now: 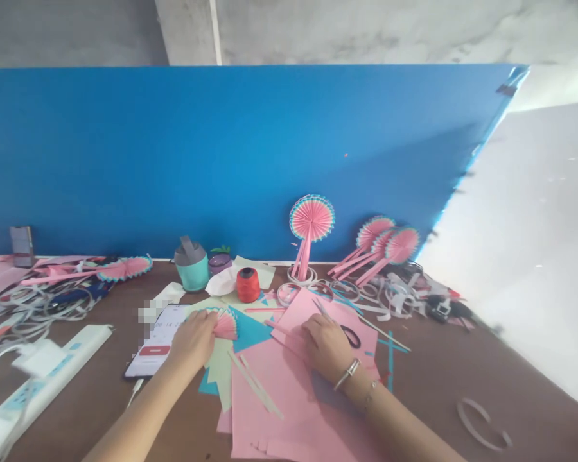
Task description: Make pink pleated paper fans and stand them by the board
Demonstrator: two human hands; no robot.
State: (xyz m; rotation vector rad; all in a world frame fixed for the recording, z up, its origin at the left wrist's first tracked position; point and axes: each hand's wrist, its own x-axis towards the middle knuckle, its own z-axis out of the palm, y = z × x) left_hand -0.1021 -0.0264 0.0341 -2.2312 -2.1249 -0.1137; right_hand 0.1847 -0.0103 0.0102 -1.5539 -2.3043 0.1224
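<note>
My left hand (196, 336) is closed on a small pleated pink fan (225, 324) with a blue and white edge, above paper scraps at the table's centre. My right hand (324, 340) is closed on a pink paper strip (285, 330) that points left toward the fan. Below and around my right hand lie sheets of pink paper (264, 410). Black-handled scissors (350, 336) rest beside it, partly hidden by the hand. Pale strips (255, 385) lie on the pink sheet. A phone (157, 340) with a lit screen sits left of my left hand.
Behind are a teal cup (191, 268), a red thread spool (248, 285) and an upright round pink fan (312, 219). More fans (401, 246) lean at the right back. A white power strip (58, 372) and cables are at left. A blue partition (221, 160) stands behind the table.
</note>
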